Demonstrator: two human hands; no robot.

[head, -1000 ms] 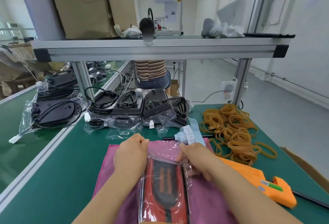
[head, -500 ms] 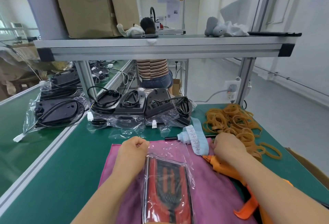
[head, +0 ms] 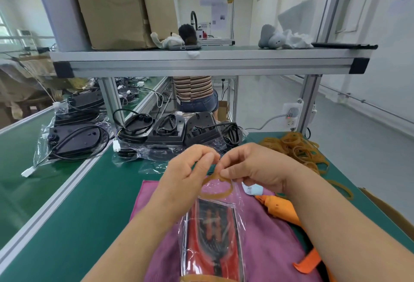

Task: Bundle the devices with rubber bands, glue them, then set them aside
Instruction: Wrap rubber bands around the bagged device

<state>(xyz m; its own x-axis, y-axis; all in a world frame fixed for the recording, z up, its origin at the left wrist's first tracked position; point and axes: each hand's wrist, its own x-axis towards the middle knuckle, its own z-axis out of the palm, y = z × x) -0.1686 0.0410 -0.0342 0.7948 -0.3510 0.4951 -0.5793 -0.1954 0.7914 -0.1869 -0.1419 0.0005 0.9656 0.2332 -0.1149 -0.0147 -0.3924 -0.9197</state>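
Note:
A red and black device in a clear plastic bag (head: 212, 237) lies on a pink cloth (head: 264, 248) in front of me. Above its far end, my left hand (head: 190, 169) and my right hand (head: 251, 167) both pinch one tan rubber band (head: 218, 186), which hangs as a loop between them. Another band crosses the bag's near end at the bottom edge (head: 208, 278). A heap of loose rubber bands (head: 295, 147) lies to the right. An orange glue gun (head: 282, 210) rests under my right forearm.
Several bagged black devices with cables (head: 179, 129) lie at the back of the green bench, more on the left conveyor (head: 74, 138). An aluminium shelf (head: 201, 62) spans overhead. A cardboard box edge (head: 385, 210) is at the right. A person stands beyond the bench.
My right hand left the rubber band heap and came back with a band. My left hand lifted off the bag and joined it, both now pinching the band above the device.

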